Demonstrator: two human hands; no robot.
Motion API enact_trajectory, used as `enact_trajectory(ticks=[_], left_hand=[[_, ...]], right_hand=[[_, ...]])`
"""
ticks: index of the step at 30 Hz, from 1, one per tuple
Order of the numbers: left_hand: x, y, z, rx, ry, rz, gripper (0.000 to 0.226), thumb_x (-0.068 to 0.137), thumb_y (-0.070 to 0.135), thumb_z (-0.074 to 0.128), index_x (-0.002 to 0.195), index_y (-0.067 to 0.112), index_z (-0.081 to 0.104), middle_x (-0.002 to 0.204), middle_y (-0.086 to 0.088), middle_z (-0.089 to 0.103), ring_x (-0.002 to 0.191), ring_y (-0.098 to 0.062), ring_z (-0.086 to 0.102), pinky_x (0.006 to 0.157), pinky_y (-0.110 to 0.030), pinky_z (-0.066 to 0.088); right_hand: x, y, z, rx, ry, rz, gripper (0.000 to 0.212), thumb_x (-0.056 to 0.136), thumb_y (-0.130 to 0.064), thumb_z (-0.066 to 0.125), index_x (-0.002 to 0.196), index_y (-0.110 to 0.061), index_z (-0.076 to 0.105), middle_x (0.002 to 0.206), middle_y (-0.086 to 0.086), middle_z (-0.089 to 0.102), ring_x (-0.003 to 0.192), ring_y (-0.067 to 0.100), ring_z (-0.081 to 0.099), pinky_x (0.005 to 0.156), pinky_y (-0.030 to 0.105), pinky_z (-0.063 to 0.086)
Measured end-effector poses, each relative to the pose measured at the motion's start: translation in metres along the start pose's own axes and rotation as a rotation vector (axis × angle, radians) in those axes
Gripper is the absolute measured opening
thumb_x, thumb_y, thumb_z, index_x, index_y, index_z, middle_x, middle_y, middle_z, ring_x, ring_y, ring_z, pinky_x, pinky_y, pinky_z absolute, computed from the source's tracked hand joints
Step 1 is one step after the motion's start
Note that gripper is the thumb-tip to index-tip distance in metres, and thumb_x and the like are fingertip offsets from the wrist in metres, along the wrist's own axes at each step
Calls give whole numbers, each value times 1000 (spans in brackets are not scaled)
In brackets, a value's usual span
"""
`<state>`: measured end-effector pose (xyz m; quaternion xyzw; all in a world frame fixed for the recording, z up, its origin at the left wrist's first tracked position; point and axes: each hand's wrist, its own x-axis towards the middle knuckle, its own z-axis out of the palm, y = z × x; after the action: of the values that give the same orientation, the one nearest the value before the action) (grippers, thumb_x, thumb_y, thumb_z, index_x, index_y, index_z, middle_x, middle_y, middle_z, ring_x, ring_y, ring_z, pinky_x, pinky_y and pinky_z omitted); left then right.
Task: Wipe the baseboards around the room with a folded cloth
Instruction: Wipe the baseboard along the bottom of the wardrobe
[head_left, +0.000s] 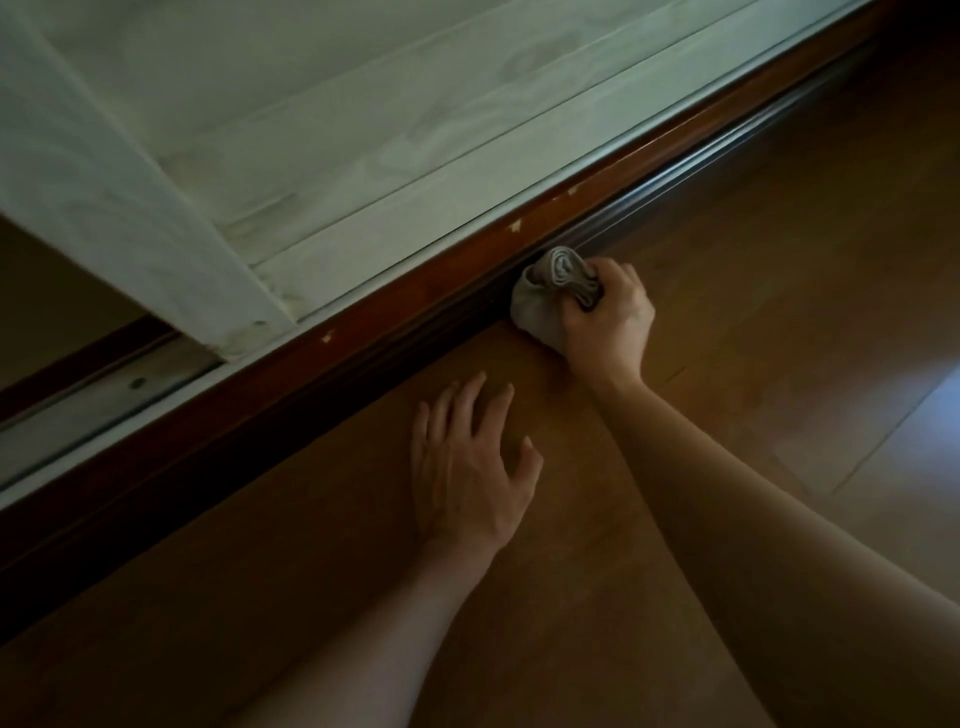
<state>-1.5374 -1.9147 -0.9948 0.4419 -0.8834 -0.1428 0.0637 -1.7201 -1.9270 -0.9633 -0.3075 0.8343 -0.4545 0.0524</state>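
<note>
Gripping cloth (540, 304), apparently touching baseboard (395, 332)

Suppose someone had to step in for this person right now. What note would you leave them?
Right hand: grips the bunched grey cloth and presses it against the dark wooden baseboard.
Left hand: open, fingers spread, resting on the wooden floor beside the baseboard.
Done: wiping is under way below the white sliding door. How much has been wiped cannot be told from this view.
Left: work the cloth along the baseboard in both directions, then do the rest of the room. Small pale marks show on the reddish top edge.
</note>
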Motion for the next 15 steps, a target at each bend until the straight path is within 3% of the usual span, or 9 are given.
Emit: enact_trajectory(ticks=[3, 9, 15], left_hand=[[7, 11, 9, 74, 4, -10, 64, 93, 61, 33, 152, 37, 36, 162, 1, 30, 149, -21, 24, 122, -49, 19], [11, 17, 6, 171, -92, -42, 64, 93, 60, 31, 154, 41, 28, 164, 0, 26, 151, -23, 19, 123, -50, 15], [12, 18, 3, 188, -149, -70, 66, 91, 61, 34, 154, 45, 23, 165, 3, 23, 151, -22, 18, 122, -50, 13]], right_hand=[[12, 10, -5, 7, -31, -54, 22, 89, -12, 64, 111, -15, 65, 103, -9, 53, 91, 2, 51, 75, 4, 39], [3, 8, -1, 61, -178, -124, 22, 87, -14, 66, 109, -16, 64, 103, -5, 55, 92, 9, 54, 80, 25, 47], [13, 10, -4, 58, -95, -3, 26, 85, -10, 66, 111, -14, 65, 101, -9, 53, 89, 0, 49, 75, 4, 38]])
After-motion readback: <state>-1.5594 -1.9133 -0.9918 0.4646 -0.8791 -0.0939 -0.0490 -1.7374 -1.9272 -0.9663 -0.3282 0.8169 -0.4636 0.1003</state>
